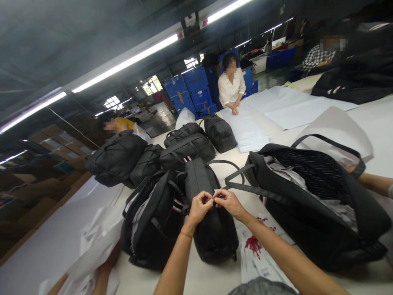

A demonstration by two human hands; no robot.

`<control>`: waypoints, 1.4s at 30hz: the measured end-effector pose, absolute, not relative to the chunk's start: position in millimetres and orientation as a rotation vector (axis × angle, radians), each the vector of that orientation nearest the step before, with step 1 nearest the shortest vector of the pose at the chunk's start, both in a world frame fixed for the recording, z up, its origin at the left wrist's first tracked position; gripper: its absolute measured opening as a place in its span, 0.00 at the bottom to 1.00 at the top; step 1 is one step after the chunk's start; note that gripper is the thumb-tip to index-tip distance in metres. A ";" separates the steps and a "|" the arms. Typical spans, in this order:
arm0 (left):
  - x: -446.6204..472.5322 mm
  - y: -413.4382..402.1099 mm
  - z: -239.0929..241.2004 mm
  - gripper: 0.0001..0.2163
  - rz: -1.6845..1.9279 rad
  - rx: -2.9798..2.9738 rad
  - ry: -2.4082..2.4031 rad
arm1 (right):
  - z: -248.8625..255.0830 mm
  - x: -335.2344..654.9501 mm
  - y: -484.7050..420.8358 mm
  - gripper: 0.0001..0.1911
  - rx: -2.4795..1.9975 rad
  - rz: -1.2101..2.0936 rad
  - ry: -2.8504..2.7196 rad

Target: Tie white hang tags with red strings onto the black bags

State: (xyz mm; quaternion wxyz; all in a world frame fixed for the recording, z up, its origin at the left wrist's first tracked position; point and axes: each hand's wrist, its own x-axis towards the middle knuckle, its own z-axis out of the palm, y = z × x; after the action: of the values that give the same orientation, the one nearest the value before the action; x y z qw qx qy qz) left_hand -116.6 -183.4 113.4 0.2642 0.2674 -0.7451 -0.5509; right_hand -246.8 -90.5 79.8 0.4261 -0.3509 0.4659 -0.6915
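Note:
Both my hands meet above a black bag (211, 229) that stands upright on the white table (215, 278). My left hand (199, 207) and my right hand (229, 201) are closed in pinches, fingertips touching, around a small red thing (214, 197) between them. It is too small to name. Just right of the bag lies a white sheet with red tags (253, 245) on it. A black backpack (153, 221) leans against the bag's left side.
A large open black bag (313, 196) stuffed with white paper lies at right, another person's arm (373, 182) behind it. Several black bags (184, 147) crowd the middle. White paper sheets (276, 110) cover the far table, where a person in white (231, 86) stands. Crumpled paper (98, 241) lies at left.

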 end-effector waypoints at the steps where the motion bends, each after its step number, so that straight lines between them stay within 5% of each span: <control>1: -116.7 -184.3 112.3 0.08 -1.512 0.722 -1.998 | 78.0 -245.2 -90.7 0.13 -0.851 -1.743 1.145; 20: -116.1 -176.0 105.9 0.09 -1.598 0.746 -1.629 | 84.3 -240.4 -86.1 0.10 -1.269 -1.700 1.467; 25: -115.6 -177.4 101.6 0.10 -1.574 0.753 -1.683 | 78.8 -234.2 -88.8 0.12 -1.079 -1.761 1.448; 37: -113.0 -167.7 103.4 0.07 -1.238 0.666 -1.934 | 66.1 -224.8 -63.5 0.13 -1.184 -1.739 1.514; 42: -106.3 -166.3 100.4 0.07 -1.152 0.702 -1.934 | 35.3 -242.7 -45.0 0.18 -1.068 -1.835 1.980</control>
State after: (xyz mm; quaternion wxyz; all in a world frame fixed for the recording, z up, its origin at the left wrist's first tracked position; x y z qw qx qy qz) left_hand -106.3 -166.3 100.4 0.3817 0.2752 -0.7580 -0.4517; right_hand -242.7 -45.0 35.3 0.1189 -0.3654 0.6772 -0.6275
